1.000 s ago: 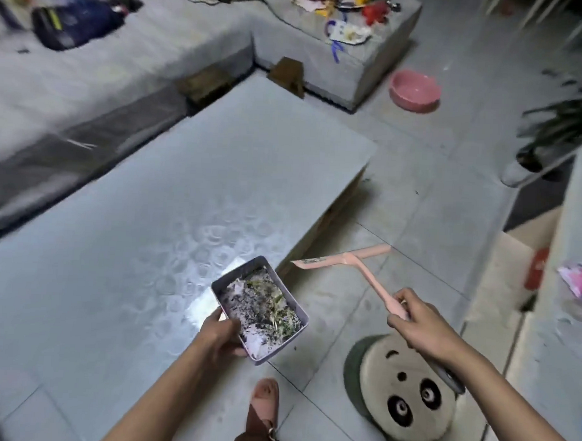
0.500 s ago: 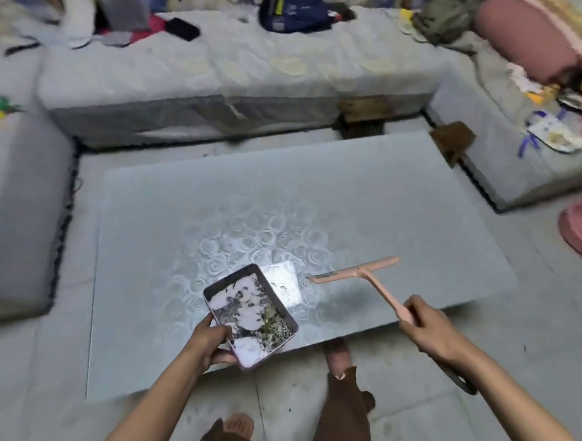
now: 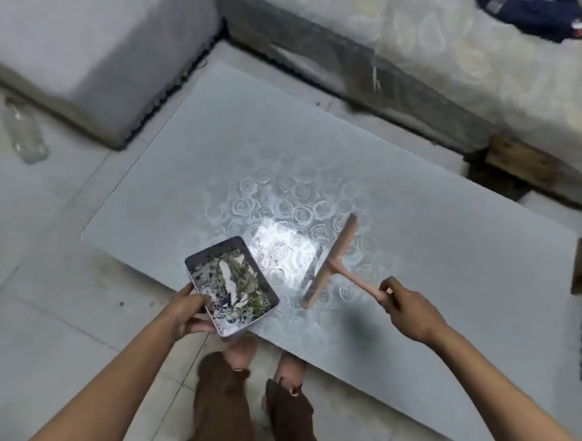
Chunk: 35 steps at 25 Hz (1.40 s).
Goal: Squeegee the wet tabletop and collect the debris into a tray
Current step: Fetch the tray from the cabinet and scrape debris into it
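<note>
With the left hand (image 3: 187,311) gripping the tray (image 3: 215,247) at lower centre and the right hand (image 3: 409,312) pinching the squeegee (image 3: 331,262) handle, I'd be keeping the blade flat on the tabletop (image 3: 414,259), dragging trayward.

1 head cam, looks steeply down, close over tabletop (image 3: 415,245) near edge.

tray (image 3: 211,249) 1 | squeegee (image 3: 333,259) 1 | tabletop (image 3: 448,260) 1 | bottle (image 3: 25,132) 1
</note>
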Motion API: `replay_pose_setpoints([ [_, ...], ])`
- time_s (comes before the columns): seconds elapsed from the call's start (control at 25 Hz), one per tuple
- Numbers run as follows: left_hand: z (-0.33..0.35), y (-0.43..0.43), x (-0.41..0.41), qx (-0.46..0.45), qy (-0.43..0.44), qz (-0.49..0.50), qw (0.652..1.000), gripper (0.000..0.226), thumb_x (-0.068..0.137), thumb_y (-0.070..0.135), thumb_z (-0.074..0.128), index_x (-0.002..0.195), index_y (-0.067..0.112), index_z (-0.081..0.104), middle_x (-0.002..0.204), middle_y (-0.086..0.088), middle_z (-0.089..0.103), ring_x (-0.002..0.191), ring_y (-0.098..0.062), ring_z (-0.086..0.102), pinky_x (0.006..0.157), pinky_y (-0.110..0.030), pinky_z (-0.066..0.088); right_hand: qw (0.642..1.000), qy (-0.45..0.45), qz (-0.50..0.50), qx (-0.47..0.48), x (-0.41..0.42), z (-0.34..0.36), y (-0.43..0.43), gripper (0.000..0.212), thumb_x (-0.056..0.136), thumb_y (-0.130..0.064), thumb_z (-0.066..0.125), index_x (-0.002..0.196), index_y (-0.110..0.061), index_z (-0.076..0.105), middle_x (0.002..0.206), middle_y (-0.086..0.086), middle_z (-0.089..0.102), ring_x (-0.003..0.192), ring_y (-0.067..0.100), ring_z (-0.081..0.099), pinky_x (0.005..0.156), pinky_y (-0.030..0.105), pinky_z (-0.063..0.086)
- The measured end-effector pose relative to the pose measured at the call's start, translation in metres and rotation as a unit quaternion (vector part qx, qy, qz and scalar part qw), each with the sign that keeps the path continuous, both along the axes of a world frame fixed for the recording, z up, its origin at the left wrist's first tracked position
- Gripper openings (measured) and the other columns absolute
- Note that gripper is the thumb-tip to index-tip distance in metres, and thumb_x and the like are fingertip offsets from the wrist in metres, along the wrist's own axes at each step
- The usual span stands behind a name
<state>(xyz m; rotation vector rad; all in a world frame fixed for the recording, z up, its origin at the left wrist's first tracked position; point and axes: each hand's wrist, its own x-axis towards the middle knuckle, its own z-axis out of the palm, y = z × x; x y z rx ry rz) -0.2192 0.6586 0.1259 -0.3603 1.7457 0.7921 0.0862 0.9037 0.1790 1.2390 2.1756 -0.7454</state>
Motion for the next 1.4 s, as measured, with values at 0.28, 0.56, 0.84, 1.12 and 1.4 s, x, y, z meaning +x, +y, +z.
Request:
replay_pose_setpoints([
  [0.28,-0.037,-0.032,0.009,-0.033,0.009,0.085,0.996,0.073,0.085,-0.009,0.05,0.146,0.027,0.032,0.117,-0.022,0.062,0.054,-0.037,0.068,0.046,-0.044,0.057,0.991,-0.042,0.124,-0.007,-0.027,-0.056,0.028,0.019,0.098,-0.042,0.038,0.112,-0.032,0.045,0.095,0.0,0.064,0.083,0.025,0.057,0.063,0.032,0.041],
  [0.56,-0.077,-0.053,0.013,-0.028,0.036,0.136,0.99,0.074,0.086,0.0,0.061,0.147,0.029,0.032,0.102,-0.015,0.068,0.061,-0.037,0.069,0.049,-0.042,0.058,0.976,-0.026,0.217,0.01,-0.057,-0.091,0.071,0.012,0.095,-0.041,0.045,0.107,-0.037,0.047,0.073,-0.016,0.056,0.069,0.016,0.054,0.055,0.029,0.04],
  [0.84,-0.105,-0.074,0.027,-0.009,0.059,0.239,0.969,0.072,0.087,0.009,0.066,0.146,0.034,0.032,0.096,-0.006,0.069,0.07,-0.035,0.07,0.053,-0.039,0.059,0.922,0.065,0.379,-0.039,-0.129,-0.144,0.073,0.011,0.093,-0.038,0.048,0.103,-0.036,0.05,0.088,-0.013,0.064,0.08,0.018,0.061,0.062,0.031,0.045],
  [1.12,-0.113,-0.108,0.055,-0.019,0.093,0.334,0.938,0.071,0.086,0.01,0.066,0.145,0.035,0.034,0.092,-0.01,0.071,0.076,-0.033,0.066,0.048,-0.034,0.057,0.886,-0.016,0.463,0.003,-0.172,-0.118,0.147,0.014,0.094,-0.041,0.048,0.105,-0.048,0.05,0.088,-0.018,0.063,0.084,0.014,0.061,0.069,0.029,0.047],
  [1.4,-0.136,-0.153,0.083,-0.039,0.097,0.379,0.92,0.07,0.086,0.012,0.068,0.144,0.037,0.037,0.1,-0.009,0.07,0.084,-0.034,0.067,0.053,-0.039,0.059,0.803,0.071,0.591,-0.02,-0.232,-0.129,0.078,0.014,0.094,-0.042,0.046,0.108,-0.042,0.05,0.091,-0.02,0.063,0.084,0.013,0.061,0.063,0.029,0.043],
])
